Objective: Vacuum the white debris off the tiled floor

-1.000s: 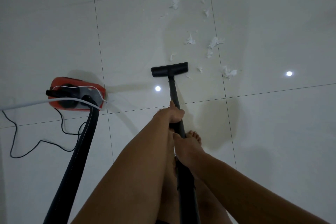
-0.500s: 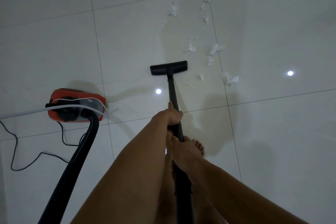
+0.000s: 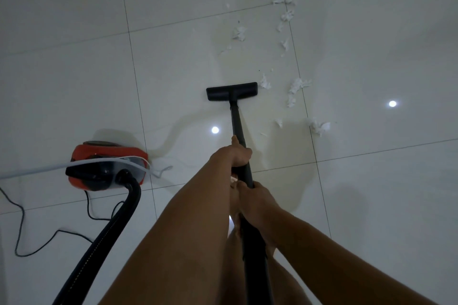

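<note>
The floor [image 3: 371,32] is tiled. The vacuum [image 3: 106,166] is parked at the left, so its hose [image 3: 106,235] is kept out of the sweep. The wand [image 3: 238,121] is wrapped by both hands' curled fingers: the left hand [image 3: 235,155] lower, probably for steering, and the right hand [image 3: 255,200] nearer the body for pushing. The nozzle [image 3: 231,91] is laid flat for suction. Debris [image 3: 296,86] is scattered ahead and rightward, with one scrap just beside the nozzle.

Dim, cool grey cast, low contrast. Glossy tiled floor [image 3: 371,193] shows two small round glare spots [image 3: 215,130], second at right [image 3: 392,103]: light from overhead. Soft broad shadows [image 3: 280,186] on tiles, one beside vacuum canister [image 3: 109,163]. Corners darker, lower left most. Grout lines [image 3: 133,62] splay toward edges: wide-angle distortion. Fine detail smeared, white debris [image 3: 297,85] soft.
</note>
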Available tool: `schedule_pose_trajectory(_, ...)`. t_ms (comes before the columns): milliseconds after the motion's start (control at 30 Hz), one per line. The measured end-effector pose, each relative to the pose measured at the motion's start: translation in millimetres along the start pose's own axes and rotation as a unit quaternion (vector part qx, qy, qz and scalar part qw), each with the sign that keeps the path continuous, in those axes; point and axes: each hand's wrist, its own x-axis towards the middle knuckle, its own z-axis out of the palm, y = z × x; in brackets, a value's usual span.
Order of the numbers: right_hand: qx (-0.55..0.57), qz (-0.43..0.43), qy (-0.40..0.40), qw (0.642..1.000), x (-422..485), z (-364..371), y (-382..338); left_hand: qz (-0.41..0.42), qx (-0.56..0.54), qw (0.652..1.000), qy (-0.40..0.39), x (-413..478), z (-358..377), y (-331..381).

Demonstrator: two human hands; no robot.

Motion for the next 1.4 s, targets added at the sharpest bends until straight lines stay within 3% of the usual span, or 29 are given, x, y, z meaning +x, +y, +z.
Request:
schedule_pose_trajectory(200,0.032,-0.017,-0.011,0.999,6.5,6.3,-33.4,0.018,-0.012,1.000,0.003,0.0,-35.1,18.1)
schedule_pose_trajectory(433,-0.024,-0.057,-0.040,0.997,-5.4,-2.7,-72.6,0.032,-0.006,0.999,0.016,8.7,-58.3,41.6)
schedule_pose_trajectory(500,-0.073,-0.073,-0.015,0.995,41.9,-5.3,-62.9,0.035,-0.019,0.999,0.015,10.7,-62.1,47.9)
schedule_pose_trajectory(567,-0.041,-0.087,0.020,0.995,53.4,-10.5,-71.2,0.039,-0.034,0.999,0.016,13.0,-67.1,54.7)
schedule_pose_trajectory(700,-0.106,-0.084,-0.019,0.991,51.4,-14.2,-89.9,0.046,-0.047,0.998,0.023,17.9,-77.8,69.9)
schedule_pose_trajectory(767,-0.124,-0.069,0.004,0.990,19.7,-9.7,-109.1,0.046,-0.051,0.997,0.023,18.8,-82.1,77.7)
schedule_pose_trajectory(833,-0.120,-0.076,0.037,0.989,68.5,-11.5,-91.2,0.047,-0.056,0.997,0.023,19.3,-84.4,84.0)
schedule_pose_trajectory(933,-0.182,-0.153,0.080,0.968,94.1,-13.0,-88.7,0.047,-0.057,0.997,0.022,19.9,-85.9,94.0)
schedule_pose_trajectory(1400,-0.192,-0.173,0.105,0.960,131.5,-16.8,-95.2,0.050,-0.069,0.996,0.030,32.5,-99.8,117.6)
